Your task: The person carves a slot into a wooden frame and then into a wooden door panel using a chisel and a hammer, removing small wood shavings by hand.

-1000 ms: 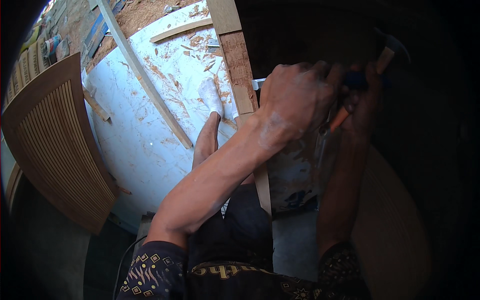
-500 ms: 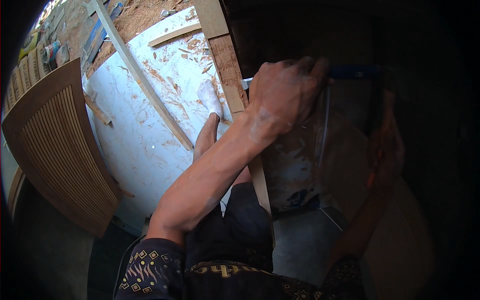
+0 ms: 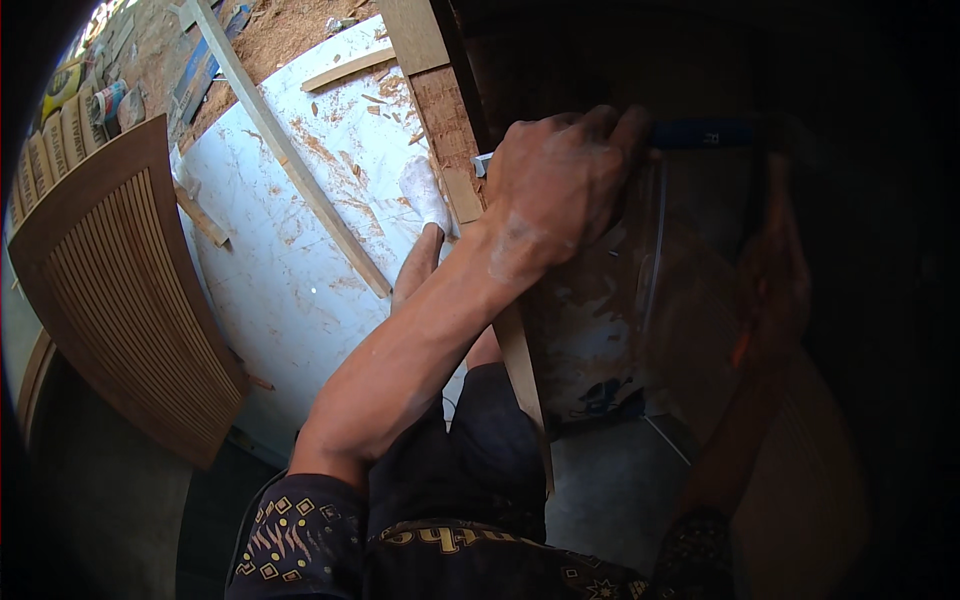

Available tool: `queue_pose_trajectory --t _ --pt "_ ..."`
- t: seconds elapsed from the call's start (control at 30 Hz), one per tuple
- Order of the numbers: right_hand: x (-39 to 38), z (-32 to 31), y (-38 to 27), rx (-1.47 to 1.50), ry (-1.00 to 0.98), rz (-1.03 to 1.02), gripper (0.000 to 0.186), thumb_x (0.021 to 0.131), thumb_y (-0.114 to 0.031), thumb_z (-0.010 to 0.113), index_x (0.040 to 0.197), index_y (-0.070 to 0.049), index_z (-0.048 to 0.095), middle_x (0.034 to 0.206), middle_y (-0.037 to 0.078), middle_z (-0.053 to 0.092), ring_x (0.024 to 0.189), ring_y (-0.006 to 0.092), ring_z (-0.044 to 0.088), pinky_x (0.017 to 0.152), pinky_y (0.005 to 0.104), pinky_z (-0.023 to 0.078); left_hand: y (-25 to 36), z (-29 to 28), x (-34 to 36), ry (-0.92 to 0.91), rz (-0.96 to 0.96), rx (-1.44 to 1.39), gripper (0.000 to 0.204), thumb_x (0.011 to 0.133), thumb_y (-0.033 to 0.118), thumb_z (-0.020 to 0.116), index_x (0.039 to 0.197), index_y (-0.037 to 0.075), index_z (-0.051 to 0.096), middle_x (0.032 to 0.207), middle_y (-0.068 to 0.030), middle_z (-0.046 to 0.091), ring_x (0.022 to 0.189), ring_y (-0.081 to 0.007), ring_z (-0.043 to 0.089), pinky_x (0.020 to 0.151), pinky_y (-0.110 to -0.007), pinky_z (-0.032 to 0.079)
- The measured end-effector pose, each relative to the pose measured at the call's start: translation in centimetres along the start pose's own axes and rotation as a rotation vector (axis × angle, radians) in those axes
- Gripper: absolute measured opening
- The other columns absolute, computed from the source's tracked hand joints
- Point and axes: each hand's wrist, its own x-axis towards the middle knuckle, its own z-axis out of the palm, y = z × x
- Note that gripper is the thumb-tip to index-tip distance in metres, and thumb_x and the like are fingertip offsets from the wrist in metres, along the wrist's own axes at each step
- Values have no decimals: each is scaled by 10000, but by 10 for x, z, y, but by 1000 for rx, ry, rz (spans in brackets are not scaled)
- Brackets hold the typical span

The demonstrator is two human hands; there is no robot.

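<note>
My left hand (image 3: 555, 185) is closed around a blue-handled tool (image 3: 700, 133), apparently a chisel, held across the long wooden board (image 3: 447, 115). A small metal end (image 3: 482, 167) shows left of my fist at the board's edge. In deep shadow at the right, my right hand (image 3: 770, 290) grips an upright hammer with an orange handle (image 3: 742, 345); its head is barely visible beside the far end of the blue handle.
Left lies a white sheet (image 3: 255, 200) strewn with shavings, carrying loose strips (image 3: 280, 150) and my socked foot (image 3: 425, 190). A curved slatted wooden panel (image 3: 130, 300) stands at far left, with stacked sacks (image 3: 50, 160) behind it. The right side is very dark.
My right hand and the hammer have moved rightward, away from my left fist, into deeper shadow. My left fist has shifted slightly up and left, with the blue handle now extending out to its right.
</note>
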Motion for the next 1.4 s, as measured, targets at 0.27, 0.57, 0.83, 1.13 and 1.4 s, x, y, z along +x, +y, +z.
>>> queue_pose_trajectory --t 0.27,0.57,0.83,1.13,1.4 --pt "4 -27 16 -66 -103 87 548 1102 -300 609 1570 -45 482 726 -52 503 473 2 400 380 182 284 1 -4 4 -48 -45 9 408 947 122 604 1351 158 648 1125 -119 745 942 -384 751 753 -474 611" --pt "13 -14 12 -136 -109 140 574 1108 -316 597 1594 -50 446 731 -56 483 486 0 406 379 178 307 -3 -4 2 -47 -84 12 366 973 183 620 1335 156 658 1116 -128 748 912 -396 752 738 -490 604" --pt "18 -16 13 25 -69 100 577 1099 -365 610 1571 -54 489 748 -60 500 493 -3 407 403 185 306 -3 -1 5 32 -85 -26 301 1044 307 587 1290 154 669 1085 -134 753 893 -405 748 731 -503 594" --pt "30 -27 26 -55 -100 13 574 1095 -379 614 1553 -48 511 739 -66 483 496 6 411 404 187 300 -2 -2 7 7 -98 -14 286 1040 289 586 1280 155 669 1073 -142 752 884 -413 744 715 -509 592" --pt "22 -21 17 -73 -108 58 590 1097 -377 613 1575 -55 489 741 -71 480 518 -6 407 419 184 309 -3 -4 2 -5 -112 -17 253 1031 256 583 1240 140 666 1077 -150 754 877 -412 745 706 -507 593"
